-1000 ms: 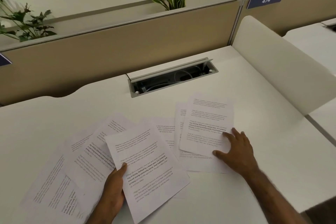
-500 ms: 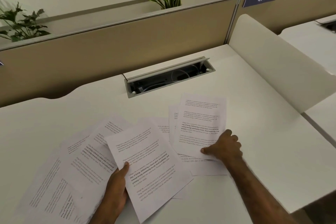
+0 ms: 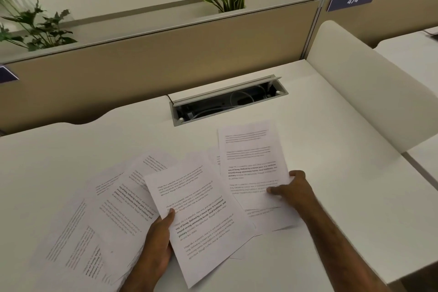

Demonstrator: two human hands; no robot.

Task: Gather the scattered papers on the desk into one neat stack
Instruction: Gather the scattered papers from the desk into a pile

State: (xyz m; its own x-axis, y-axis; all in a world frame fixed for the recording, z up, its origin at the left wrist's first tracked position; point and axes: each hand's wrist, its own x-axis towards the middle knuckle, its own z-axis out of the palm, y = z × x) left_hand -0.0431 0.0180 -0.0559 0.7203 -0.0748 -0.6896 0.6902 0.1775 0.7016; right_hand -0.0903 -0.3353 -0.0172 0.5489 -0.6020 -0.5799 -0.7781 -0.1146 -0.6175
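My left hand [image 3: 157, 236] comes up from the lower edge, thumb flat on top, fingers hidden beneath, grip closed. My right hand [image 3: 292, 191] reaches in from the lower right, forearm bare, thumb and curled fingers pinching shut.

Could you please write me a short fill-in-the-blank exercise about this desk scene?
1. The left hand holds a printed sheet by its ____ edge.
2. The right hand grips the sheet lying nearest the open ____ tray.
3. The blue sign on the partition reads ____.
4. The papers are not yet one stack; they lie ____ across the desk.

Missing words: left; cable; 474; scattered
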